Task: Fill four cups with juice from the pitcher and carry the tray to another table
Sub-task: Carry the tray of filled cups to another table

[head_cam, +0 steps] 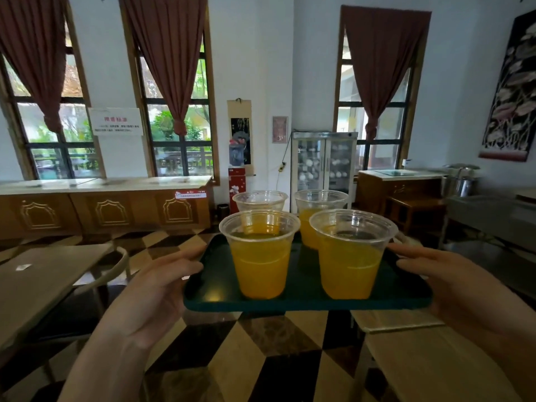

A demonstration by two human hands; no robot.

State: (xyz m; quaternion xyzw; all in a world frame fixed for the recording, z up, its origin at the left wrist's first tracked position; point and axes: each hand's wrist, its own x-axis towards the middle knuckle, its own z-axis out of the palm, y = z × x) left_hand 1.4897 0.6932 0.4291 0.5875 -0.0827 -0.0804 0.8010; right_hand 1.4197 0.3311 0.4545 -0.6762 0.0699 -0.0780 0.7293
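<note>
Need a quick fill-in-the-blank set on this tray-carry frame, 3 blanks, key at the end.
1. The dark green tray carries ____ clear plastic cups.
2. The left hand and right hand grip the tray by its two ____ edges.
3. The tray is held in the air above the ____ floor.
Missing words: four; side; checkered

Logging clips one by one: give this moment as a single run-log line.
phase: carrying | tray: airborne, level | left hand: grips left edge | right hand: grips right edge | four cups: upright, juice in all
</note>
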